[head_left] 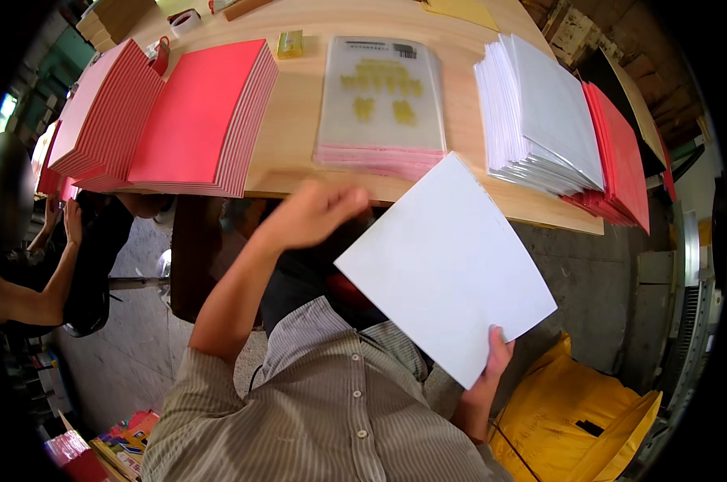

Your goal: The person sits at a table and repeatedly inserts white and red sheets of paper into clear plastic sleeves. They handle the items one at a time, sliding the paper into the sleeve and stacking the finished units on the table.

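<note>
My right hand grips the lower right part of a thin white book, thumb on top and fingers underneath. The book is tilted in front of my chest, its upper corner over the table edge. My left hand, a little blurred, hovers left of the book just off the table's front edge. Its fingers are curled in and nothing shows in them. Ahead lies a stack of clear plastic sleeves with yellow print and a pink strip at the near end.
On the wooden table, stacks of red books stand left, and white books in clear sleeves right, beside more red ones. A small yellow box sits behind. A yellow bag stands low right. Another person works at left.
</note>
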Demonstrator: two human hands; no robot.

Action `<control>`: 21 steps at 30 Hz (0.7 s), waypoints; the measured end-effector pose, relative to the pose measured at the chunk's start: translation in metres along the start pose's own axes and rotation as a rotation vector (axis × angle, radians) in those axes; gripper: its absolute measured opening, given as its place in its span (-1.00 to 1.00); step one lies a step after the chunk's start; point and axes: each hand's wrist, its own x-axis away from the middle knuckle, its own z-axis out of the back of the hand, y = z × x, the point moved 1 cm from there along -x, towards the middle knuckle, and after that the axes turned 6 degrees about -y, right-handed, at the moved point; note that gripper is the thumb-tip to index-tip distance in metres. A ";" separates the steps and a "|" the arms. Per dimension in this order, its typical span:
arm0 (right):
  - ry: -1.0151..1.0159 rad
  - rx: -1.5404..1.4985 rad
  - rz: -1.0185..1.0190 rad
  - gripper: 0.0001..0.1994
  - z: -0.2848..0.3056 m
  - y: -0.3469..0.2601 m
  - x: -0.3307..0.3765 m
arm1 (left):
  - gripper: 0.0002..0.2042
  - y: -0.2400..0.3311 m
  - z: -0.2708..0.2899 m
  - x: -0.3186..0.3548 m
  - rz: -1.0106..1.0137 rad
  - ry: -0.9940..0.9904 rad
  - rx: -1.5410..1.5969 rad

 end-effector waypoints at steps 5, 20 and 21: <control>-0.181 0.024 -0.002 -0.50 0.062 0.015 -0.025 | -0.61 -0.062 0.042 -0.089 -0.304 0.492 -0.875; -0.086 -0.037 -0.087 -0.47 0.027 0.022 -0.016 | -0.73 -0.037 0.051 -0.109 -0.032 0.202 -0.911; -0.084 -0.037 -0.086 -0.47 0.025 0.022 -0.016 | -0.71 -0.038 0.050 -0.109 -0.048 0.229 -0.886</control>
